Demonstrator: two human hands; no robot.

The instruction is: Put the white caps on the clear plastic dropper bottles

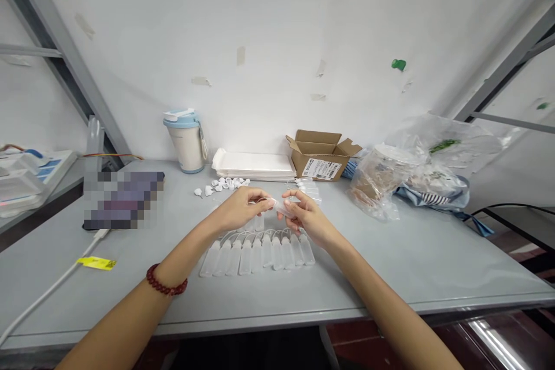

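Observation:
Above the middle of the table, a small translucent plastic bottle (282, 208) lies tilted between my two hands. My right hand (309, 217) is closed around its body. The thumb and forefinger of my left hand (239, 208) pinch its white tip end, a cap as far as I can see; the fingers partly cover it. Below the hands, a row of similar translucent bottles (245, 257) with thin curved white tubes lies on the table. Loose white caps (225, 184) are heaped behind my left hand. Some clear pieces (311, 189) lie behind my right hand, partly hidden.
A flat white stack (255, 165) and an open cardboard box (321, 156) stand against the wall. To the left are a cup with a blue lid (187, 141) and a blurred-out phone (124, 199) on a white cable (52, 289). Plastic bags (377, 179) crowd the right.

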